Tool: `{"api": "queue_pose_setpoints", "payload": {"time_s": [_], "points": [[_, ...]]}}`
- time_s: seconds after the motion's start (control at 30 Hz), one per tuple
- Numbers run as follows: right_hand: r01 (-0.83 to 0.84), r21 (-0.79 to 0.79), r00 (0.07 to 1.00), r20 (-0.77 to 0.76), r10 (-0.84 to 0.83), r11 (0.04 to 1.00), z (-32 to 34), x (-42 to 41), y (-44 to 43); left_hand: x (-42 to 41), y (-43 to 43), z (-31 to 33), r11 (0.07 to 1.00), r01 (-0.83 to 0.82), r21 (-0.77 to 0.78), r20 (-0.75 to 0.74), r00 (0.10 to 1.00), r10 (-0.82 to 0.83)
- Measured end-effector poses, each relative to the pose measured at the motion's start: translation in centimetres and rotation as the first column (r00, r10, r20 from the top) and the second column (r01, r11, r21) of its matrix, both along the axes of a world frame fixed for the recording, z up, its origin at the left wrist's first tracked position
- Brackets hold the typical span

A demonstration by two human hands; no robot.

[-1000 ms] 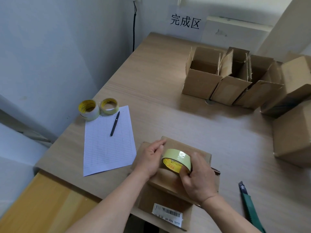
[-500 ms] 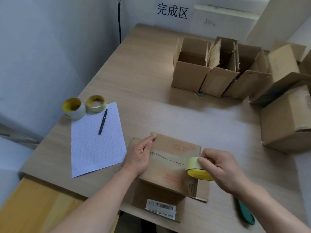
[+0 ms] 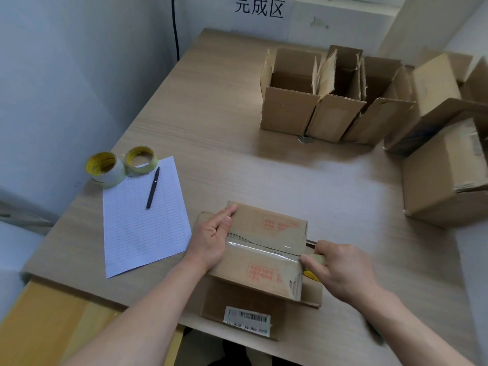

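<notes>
A closed cardboard box (image 3: 266, 225) with red print lies at the table's near edge. A strip of clear tape (image 3: 261, 250) runs across its top seam from left to right. My left hand (image 3: 214, 233) presses flat on the box's left end, fingers straight, over the start of the tape. My right hand (image 3: 340, 268) grips a yellow tape roll (image 3: 313, 275) at the box's right edge, mostly hidden by the fingers. A barcode label (image 3: 247, 319) shows on the front flap.
Two more tape rolls (image 3: 105, 167) stand at the left beside a lined sheet (image 3: 140, 220) with a black pen (image 3: 153, 187). Three open boxes (image 3: 290, 112) stand at the back, and closed boxes (image 3: 446, 178) at the right. The wooden table (image 3: 237, 159) ends near me.
My right hand has pulled the tape roll from the middle of the box top to and over its right edge, laying tape along the seam. The left hand stayed on the left end.
</notes>
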State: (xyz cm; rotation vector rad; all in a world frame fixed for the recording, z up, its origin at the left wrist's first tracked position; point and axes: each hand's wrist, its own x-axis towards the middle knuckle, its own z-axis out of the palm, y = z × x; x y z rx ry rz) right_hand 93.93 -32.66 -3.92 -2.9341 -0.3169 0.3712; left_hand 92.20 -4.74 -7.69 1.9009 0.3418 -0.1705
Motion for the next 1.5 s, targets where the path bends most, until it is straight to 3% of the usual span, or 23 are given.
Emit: {"api": "queue_pose_setpoints", "payload": {"time_s": [0.2,0.3,0.37,0.5,0.63,0.73,0.87,1.03,1.33,1.43,1.5], "points": [[0.116,0.090,0.983,-0.151,-0.101,0.989,-0.6,0.4,-0.5,0.0,-0.2,0.6,0.999,-0.011,0.035,-0.040,0.999,0.012],[0.190,0.169,0.952,-0.275,-0.138,0.967,-0.8,0.6,-0.6,0.4,-0.4,1.8,0.919,0.174,0.354,-0.162,0.979,-0.123],[0.227,0.298,0.937,-0.326,-0.125,0.927,-0.9,0.6,-0.8,1.1,-0.9,2.3,0.841,0.279,0.464,-0.205,0.957,-0.204],[0.054,0.352,0.953,-0.298,0.057,0.934,-0.6,1.3,-1.1,3.9,-2.4,2.7,0.811,0.403,0.424,-0.188,0.915,-0.356],[0.108,0.399,0.957,-0.290,0.014,0.910,-1.1,1.5,-1.8,7.5,-5.0,2.9,0.679,0.390,0.622,-0.136,0.908,-0.397],[0.234,0.389,0.963,-0.221,-0.156,0.891,-1.2,0.6,-1.1,8.0,-7.7,2.8,0.452,0.329,0.829,-0.168,0.918,-0.360],[0.309,0.411,0.949,-0.189,-0.251,0.858,-1.6,-0.2,-0.7,5.4,-9.7,1.5,0.318,0.483,0.816,-0.258,0.796,-0.548],[0.318,0.437,0.946,-0.203,-0.252,0.842,-1.5,0.3,-1.2,1.0,-8.9,1.5,0.199,0.593,0.781,-0.268,0.605,-0.750],[0.290,0.423,0.957,-0.150,-0.249,0.858,-1.2,1.9,-1.8,4.5,-7.3,1.5,0.249,0.640,0.727,-0.193,0.538,-0.820],[0.285,0.402,0.958,-0.145,-0.246,0.870,-0.9,2.4,-1.7,4.5,-7.4,0.9,0.419,0.506,0.754,0.010,0.629,-0.778],[0.270,0.398,0.962,-0.155,-0.226,0.877,-0.8,2.7,-1.8,2.1,-8.6,0.3,0.671,0.217,0.709,0.330,0.738,-0.588]]}}
